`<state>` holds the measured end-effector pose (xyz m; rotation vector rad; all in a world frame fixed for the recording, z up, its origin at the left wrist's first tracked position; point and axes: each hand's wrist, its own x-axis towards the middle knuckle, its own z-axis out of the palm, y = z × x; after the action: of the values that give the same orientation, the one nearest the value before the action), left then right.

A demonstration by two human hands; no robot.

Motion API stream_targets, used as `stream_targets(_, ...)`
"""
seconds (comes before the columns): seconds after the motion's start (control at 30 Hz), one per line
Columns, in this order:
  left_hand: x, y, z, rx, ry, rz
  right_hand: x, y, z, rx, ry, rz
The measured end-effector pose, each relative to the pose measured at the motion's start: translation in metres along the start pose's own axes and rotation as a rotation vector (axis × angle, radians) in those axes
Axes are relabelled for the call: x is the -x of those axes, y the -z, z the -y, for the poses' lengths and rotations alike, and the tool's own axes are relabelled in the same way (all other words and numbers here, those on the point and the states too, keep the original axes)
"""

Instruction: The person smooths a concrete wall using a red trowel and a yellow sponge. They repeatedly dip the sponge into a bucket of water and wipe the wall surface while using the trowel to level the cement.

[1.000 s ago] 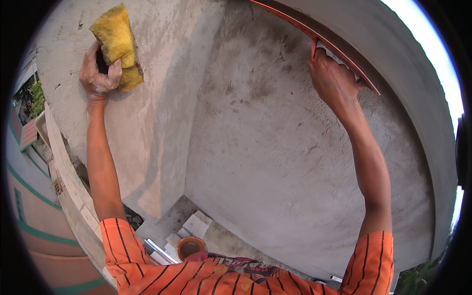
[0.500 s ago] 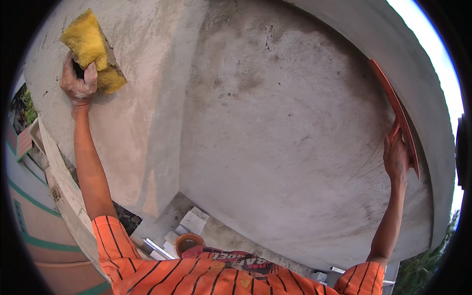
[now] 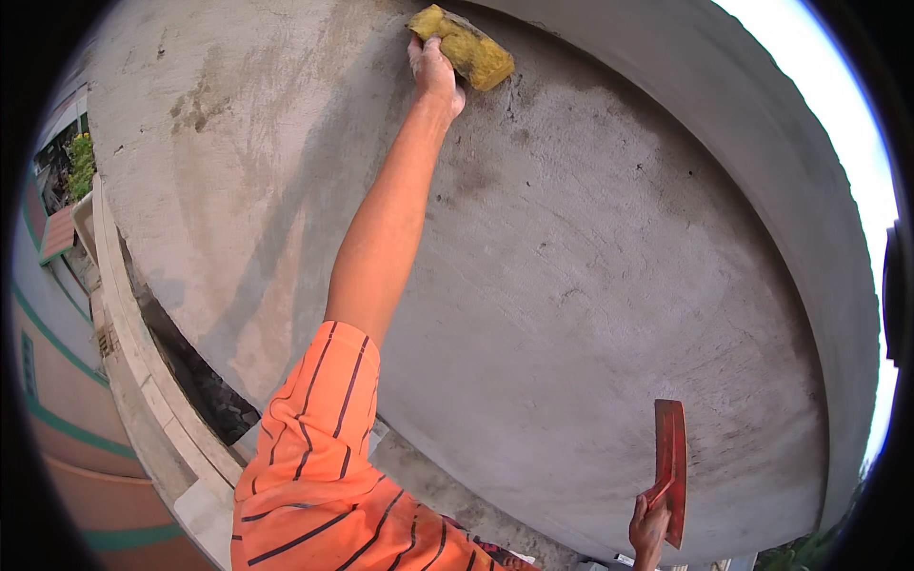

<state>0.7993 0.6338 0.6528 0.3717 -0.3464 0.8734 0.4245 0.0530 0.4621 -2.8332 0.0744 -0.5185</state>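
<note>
Left hand pinches yellow sponge at its fingertips; right hand clasps red float.

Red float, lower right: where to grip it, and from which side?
I'd take the red float by its handle, coming from the picture's lower left. The float stands lengthwise up the picture with the handle on its left side, low down; the right hand holds it there, hiding part of the handle.

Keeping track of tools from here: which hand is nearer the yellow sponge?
Left. The left hand grips the yellow sponge near the top of the view; the right hand is well away, lower and to the right, holding the red float.
</note>
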Motion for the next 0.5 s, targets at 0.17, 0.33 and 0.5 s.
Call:
stream_targets(0.17, -0.049, -0.021, 0.025, 0.015, 0.127, 0.021, 0.070, -0.044, -0.051, -0.085, -0.171, 0.159)
stream_targets(0.33, 0.015, -0.055, 0.037, -0.183, 0.237, 0.025, 0.112, -0.082, -0.076, -0.136, -0.114, 0.125)
stream_targets(0.5, 0.088, -0.103, 0.055, -0.131, 0.255, 0.001, 0.105, -0.098, -0.080, -0.197, -0.180, 0.225)
